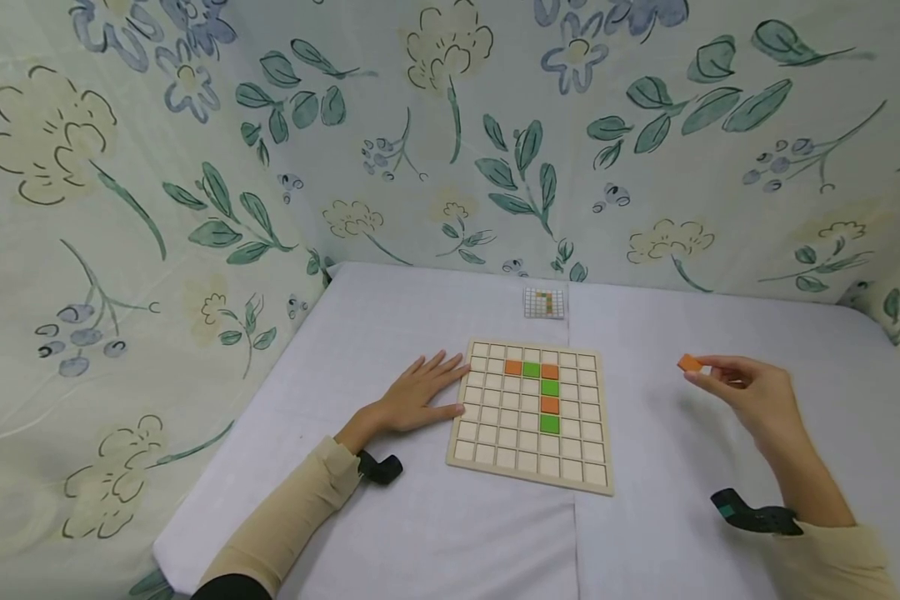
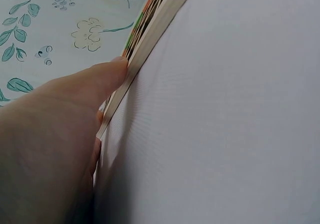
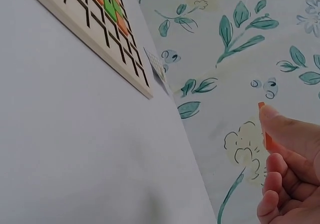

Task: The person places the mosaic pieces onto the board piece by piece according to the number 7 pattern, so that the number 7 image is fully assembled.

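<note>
A wooden grid board (image 1: 487, 429) lies on the white-covered table, with orange and green square tiles in some cells. The tiles form a short row near the top and a column running down from its right end. My left hand (image 1: 420, 396) rests at the board's left edge, fingers spread; in the left wrist view its thumb (image 2: 112, 74) touches the board's side. Off to the right of the board, my right hand (image 1: 757, 396) pinches an orange square tile (image 1: 689, 363) between thumb and fingertips, held above the table. The right wrist view shows that tile edge-on.
Behind the board lies a small card (image 1: 543, 303) printed with a grid and a coloured pattern. White cloth (image 1: 435, 542) covers the table, with a crease in front of the board. A floral curtain (image 1: 420, 125) hangs along the back and left side.
</note>
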`<state>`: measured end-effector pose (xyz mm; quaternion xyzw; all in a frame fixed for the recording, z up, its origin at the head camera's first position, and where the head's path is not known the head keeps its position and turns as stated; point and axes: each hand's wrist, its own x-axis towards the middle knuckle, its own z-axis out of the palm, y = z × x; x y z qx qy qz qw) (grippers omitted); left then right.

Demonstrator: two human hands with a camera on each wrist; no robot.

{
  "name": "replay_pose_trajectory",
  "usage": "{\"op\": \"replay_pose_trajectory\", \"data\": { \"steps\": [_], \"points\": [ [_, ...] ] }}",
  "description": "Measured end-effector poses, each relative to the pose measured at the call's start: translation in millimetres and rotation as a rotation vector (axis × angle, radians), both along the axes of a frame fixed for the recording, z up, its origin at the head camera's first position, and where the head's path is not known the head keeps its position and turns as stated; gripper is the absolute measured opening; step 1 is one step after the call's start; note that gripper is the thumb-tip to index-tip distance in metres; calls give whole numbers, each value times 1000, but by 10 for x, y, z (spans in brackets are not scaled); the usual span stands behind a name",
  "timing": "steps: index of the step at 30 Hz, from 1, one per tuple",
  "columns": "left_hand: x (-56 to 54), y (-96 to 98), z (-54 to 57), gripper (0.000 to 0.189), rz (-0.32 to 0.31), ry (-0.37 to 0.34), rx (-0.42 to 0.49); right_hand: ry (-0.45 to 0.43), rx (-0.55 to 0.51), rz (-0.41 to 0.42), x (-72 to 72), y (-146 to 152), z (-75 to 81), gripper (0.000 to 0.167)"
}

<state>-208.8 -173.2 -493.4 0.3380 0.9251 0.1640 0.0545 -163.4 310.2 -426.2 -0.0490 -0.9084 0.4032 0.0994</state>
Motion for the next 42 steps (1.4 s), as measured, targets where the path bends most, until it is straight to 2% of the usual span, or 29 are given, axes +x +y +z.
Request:
{"op": "replay_pose_trajectory", "data": {
  "steps": [16,25,32,42],
  "points": [
    [-53,-1,-50,77,5,-9,-18,65,-27,195,32,-472,-54,37],
    [-34,3,-44,76,7,-10,-32,43,-28,291,78,-751,-99,32],
    [-38,0,-41,76,7,-5,-13,2,-71,369,120,-1003,-129,30],
    [-27,-11,-41,75,8,-11,-7,-34,-133,470,204,-1219,-303,26]
  ]
}}
